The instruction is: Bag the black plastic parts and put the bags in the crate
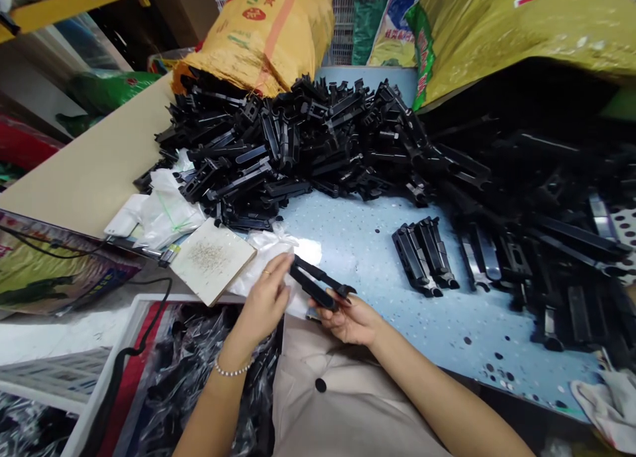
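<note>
In front of my lap I hold a long black plastic part [311, 288] with two parallel arms, tilted down to the right. My right hand [350, 319] grips its lower end between thumb and fingers. At the upper end, my left hand [265, 301] has its curled fingers on the part; their tips are partly hidden. Just beyond my left hand lie clear plastic bags [265, 248]. To the right, several similar black parts [422, 255] lie side by side on the blue speckled table [342, 225].
A large heap of black parts [278, 139] spreads from an orange sack [283, 33]; more lie under a yellow sack [527, 40]. A white square board [211, 258] bears small crumbs. Below left, a box [112, 377] holds plastic-wrapped dark items. A cloth [609, 404] lies at right.
</note>
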Available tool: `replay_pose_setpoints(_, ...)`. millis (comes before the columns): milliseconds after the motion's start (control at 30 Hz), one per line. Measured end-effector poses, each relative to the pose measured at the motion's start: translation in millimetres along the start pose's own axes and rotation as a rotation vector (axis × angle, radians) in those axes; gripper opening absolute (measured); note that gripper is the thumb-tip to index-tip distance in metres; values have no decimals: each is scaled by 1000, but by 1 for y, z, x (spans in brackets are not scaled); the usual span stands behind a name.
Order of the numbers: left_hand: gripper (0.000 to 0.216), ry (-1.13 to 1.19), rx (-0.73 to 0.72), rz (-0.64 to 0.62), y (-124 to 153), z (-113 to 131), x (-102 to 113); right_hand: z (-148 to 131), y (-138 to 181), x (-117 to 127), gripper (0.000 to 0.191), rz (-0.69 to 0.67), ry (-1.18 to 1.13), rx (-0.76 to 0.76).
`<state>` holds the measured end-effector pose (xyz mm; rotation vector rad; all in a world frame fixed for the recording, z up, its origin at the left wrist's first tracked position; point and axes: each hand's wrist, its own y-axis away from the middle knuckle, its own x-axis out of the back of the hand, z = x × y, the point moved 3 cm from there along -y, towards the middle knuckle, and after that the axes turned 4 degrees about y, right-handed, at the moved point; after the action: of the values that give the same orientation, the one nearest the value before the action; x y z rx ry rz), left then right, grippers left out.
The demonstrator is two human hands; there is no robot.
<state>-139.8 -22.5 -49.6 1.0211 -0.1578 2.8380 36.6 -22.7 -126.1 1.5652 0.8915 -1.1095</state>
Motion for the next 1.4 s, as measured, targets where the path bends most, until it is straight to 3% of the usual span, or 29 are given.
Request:
replay_pose_setpoints(100, 61, 11, -60, -51, 13, 17, -5, -12, -9, -4, 18, 152, 135, 132)
replay_pose_setpoints(167, 59, 22, -18, 45, 17, 16, -2, -18, -5, -11, 18, 176, 167, 194)
replay_pose_setpoints(300, 59, -32, 67, 280, 14, -7, 8, -17, 17, -23, 36, -11, 105, 204)
replay_pose_setpoints(467, 65, -60, 40, 271, 3, -18, -1, 5, 44, -20, 45, -136, 184, 102)
replay_pose_setpoints(567, 66, -55, 16, 277, -2, -9, -6, 12, 59, -17, 45, -143, 192, 172)
replay_pose_setpoints(767, 75, -82, -211, 125, 2, 36, -23, 2, 55, -19, 47, 2, 206, 168)
replay_pose_setpoints(900, 77, -40, -403, -126, 16, 64, -43, -21, 38, -23, 37, 309, 416, 351)
replay_pose_setpoints(967, 75, -11, -419, -178, 21, 68, -46, -27, 34, -28, 33, 426, 535, 453)
replay_pose_setpoints(1067, 63, 22, -366, -97, 20, 63, -37, -26, 29, -38, 34, 478, 804, 511)
replay_pose_setpoints(1200, 31, 46, -214, 171, 13, 49, -14, -24, 24, -41, 30, 425, 1205, 516)
replay_pose_setpoints(1300, 20, 119, -23, 281, 15, 41, 3, -34, 30, -30, 19, 573, 1602, 658)
replay_pose_setpoints(1400, 22, 228, 196, 349, 32, 39, 36, -42, 41, -14, 26, 745, 1926, 703)
